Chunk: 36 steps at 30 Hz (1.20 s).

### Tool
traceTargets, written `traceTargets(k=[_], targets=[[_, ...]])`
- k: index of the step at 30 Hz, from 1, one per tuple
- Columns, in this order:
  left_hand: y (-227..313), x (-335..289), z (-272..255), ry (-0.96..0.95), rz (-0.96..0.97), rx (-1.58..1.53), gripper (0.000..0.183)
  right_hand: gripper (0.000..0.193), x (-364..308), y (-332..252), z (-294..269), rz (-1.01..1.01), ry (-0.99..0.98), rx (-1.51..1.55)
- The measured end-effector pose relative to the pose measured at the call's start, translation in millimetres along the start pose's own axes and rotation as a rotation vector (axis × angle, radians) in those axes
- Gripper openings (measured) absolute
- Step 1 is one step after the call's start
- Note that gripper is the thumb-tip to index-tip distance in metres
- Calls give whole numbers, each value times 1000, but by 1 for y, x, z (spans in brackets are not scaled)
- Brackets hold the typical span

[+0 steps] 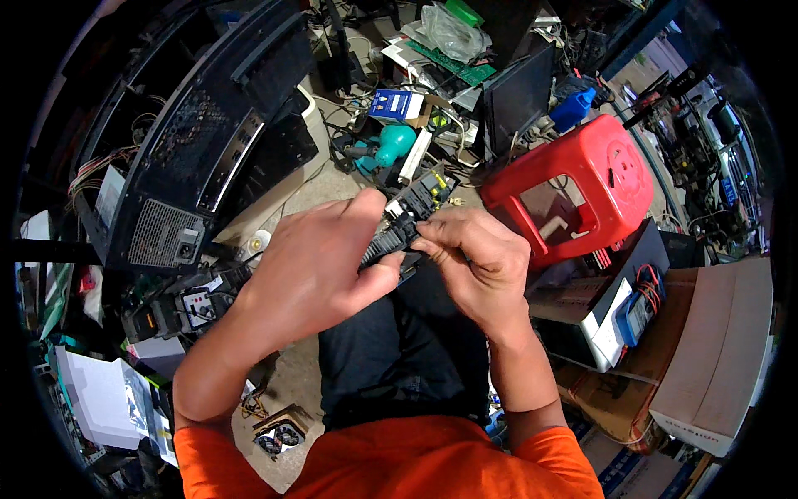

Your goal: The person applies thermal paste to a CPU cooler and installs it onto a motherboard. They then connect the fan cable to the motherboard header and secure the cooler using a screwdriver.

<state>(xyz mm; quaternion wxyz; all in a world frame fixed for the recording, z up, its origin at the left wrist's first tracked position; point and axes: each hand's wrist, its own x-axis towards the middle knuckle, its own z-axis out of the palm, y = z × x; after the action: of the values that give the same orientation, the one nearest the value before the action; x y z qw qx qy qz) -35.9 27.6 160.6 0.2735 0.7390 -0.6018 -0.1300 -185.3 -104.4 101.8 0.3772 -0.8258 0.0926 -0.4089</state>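
Note:
A small circuit board with black, white and yellow parts is held above my lap, tilted up to the right. My left hand is closed around its near left end, thumb below and fingers over the top. Beside the thumb shows a ribbed dark part of the same piece. My right hand is closed in a pinch at the board's right edge. What lies between those fingertips is hidden. Several yellow parts stand out at the board's far end.
A red plastic stool lies tipped over at the right. At the left stands a black computer case. Beyond my hands are a teal power tool and a blue box. A blue multimeter and cartons are at the right.

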Motion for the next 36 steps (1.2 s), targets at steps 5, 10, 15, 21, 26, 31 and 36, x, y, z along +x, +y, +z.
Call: traceTargets(k=[5,10,15,21,26,31,36], targets=[[-2,1,1,6,14,17,36,16,3,0,-1,43,-20,47],[-7,1,1,3,3,-7,35,15,7,-2,4,56,-36,55],[-12,-2,-6,82,-102,-100,36,18,18,8,10,-15,-78,-22],[-29,-29,-26,225,-391,-423,34,24,-15,29,4,451,412,342],[-59,-49,2,489,-248,-865,34,43,-34,47,11,692,206,500],[-91,-51,66,634,-281,-1045,43,33,-39,40,-5,723,198,716],[-105,-65,106,587,-215,-1336,57,23,-39,51,-15,683,187,672]])
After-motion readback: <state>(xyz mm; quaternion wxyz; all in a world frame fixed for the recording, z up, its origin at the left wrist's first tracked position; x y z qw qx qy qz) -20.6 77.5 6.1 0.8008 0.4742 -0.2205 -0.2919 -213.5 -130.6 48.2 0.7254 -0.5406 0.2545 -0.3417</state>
